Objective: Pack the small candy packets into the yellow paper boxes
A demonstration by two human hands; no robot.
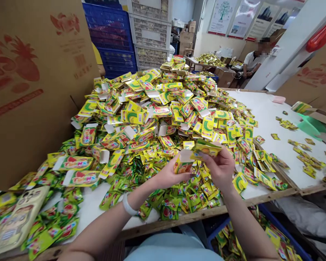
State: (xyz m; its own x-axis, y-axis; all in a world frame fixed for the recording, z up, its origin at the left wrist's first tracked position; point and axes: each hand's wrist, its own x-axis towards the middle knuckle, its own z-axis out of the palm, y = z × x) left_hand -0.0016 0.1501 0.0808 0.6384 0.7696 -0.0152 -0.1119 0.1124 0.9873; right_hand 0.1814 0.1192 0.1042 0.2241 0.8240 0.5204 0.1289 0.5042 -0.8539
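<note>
My left hand is closed around a small yellow candy box whose white top flap stands up. In my right hand, pinched between thumb and fingers, are green-and-yellow candy packets; I cannot tell how many. The packets are right beside the box's open end. Below both hands lie loose green candy packets and yellow ones. Behind them rises a big heap of yellow boxes, many with open flaps.
A tall cardboard carton stands at the left, near a phone in a cream case. Blue crates and white crates are stacked behind. A blue bin holds packets under the table's wooden edge. Another person sits far right.
</note>
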